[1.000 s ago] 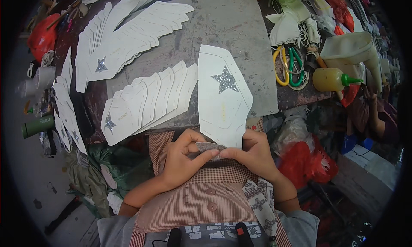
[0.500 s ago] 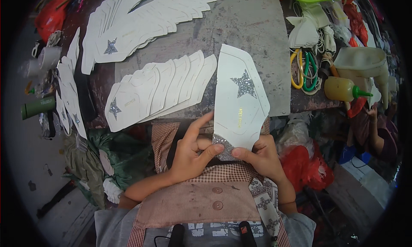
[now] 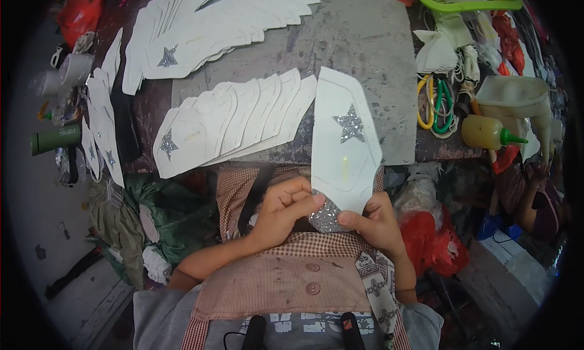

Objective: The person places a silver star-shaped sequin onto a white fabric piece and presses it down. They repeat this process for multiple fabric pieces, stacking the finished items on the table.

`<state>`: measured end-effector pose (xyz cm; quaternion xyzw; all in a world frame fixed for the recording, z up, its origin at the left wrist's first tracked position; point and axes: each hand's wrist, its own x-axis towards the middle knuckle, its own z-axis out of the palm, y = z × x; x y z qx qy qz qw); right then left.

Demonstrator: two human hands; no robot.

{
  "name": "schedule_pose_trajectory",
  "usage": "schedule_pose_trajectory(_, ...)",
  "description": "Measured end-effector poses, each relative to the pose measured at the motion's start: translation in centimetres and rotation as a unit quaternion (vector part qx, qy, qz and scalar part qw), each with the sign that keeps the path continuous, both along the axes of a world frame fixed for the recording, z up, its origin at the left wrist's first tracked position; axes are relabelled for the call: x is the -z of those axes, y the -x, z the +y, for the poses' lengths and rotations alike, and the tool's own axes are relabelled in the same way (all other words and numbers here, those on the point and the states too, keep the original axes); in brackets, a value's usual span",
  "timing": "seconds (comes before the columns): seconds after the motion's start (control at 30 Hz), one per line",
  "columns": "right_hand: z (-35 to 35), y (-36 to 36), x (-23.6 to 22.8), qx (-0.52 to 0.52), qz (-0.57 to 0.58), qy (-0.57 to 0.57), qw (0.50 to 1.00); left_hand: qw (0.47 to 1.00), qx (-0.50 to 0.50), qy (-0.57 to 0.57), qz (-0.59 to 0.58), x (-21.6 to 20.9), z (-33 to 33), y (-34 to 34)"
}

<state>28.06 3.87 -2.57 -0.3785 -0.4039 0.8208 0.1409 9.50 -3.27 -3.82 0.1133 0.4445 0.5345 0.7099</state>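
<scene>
My left hand point(image 3: 285, 207) pinches the lower left edge of a white cut piece point(image 3: 345, 152), thumb in front, at the silver glitter patch point(image 3: 326, 218) that covers its bottom corner. My right hand point(image 3: 378, 223) grips the lower right edge, thumb pressed at the patch's right end and fingers mostly hidden behind. Both hands are closed narrowly on the piece, which stands lengthwise above my lap at the table's near edge, its top over the grey board point(image 3: 365, 52). It bears a silver glitter star point(image 3: 350, 124) in its upper half, with small gold lettering below. I can't tell whether the patch is fixed to it.

Just left of it, a fan of similar white pieces point(image 3: 249, 113) lies overlapping, a star showing on the foremost. Beyond that is a larger fanned stack point(image 3: 225, 34), and more white pieces point(image 3: 104, 116) sit at the table's left end, near a green cylinder point(image 3: 56, 139).

To the right, past the board, are yellow and green looped handles point(image 3: 443, 110), a bottle of yellowish liquid point(image 3: 480, 131) lying with its green nozzle pointing right, a pale plastic tub point(image 3: 514, 93) and a green basket point(image 3: 471, 7). Below, a checked apron point(image 3: 261, 283) covers my front, and a red bag point(image 3: 447, 246) lies beyond my right forearm.
</scene>
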Motion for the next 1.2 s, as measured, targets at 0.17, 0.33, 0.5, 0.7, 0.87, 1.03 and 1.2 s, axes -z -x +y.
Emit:
schedule_pose_trajectory(0.17,1.6,-0.6,-2.3,-0.026,-0.058,-0.039,0.997,0.991,0.084,-0.081,0.071,-2.4,2.2,-0.5)
schedule_pose_trajectory(0.33,0.6,-1.9,-5.1,0.109,0.007,-0.108,0.988,0.983,0.058,-0.142,0.1,-5.3,2.9,-0.7)
schedule_pose_trajectory(0.5,2.7,-3.8,-11.1,0.023,0.049,-0.344,0.937,0.858,0.228,-0.283,0.363,-10.3,1.8,6.0)
schedule_pose_trajectory(0.7,7.4,6.1,-17.0,-0.451,0.136,-0.345,0.812,0.702,0.206,-0.462,0.501,-17.6,1.1,6.6)
schedule_pose_trajectory(0.87,16.6,16.8,-15.5,-0.313,-0.006,-0.482,0.819,0.887,0.135,-0.158,0.412,-13.9,-0.5,10.7)
schedule_pose_trajectory(1.03,28.5,33.6,-4.6,-0.181,-0.029,-0.692,0.698,0.894,0.147,-0.14,0.399,-9.5,-0.2,11.1)
schedule_pose_trajectory(1.2,33.5,41.7,-1.2,-0.38,-0.223,-0.674,0.593,0.937,0.13,-0.137,0.295,-8.0,-0.5,11.3)
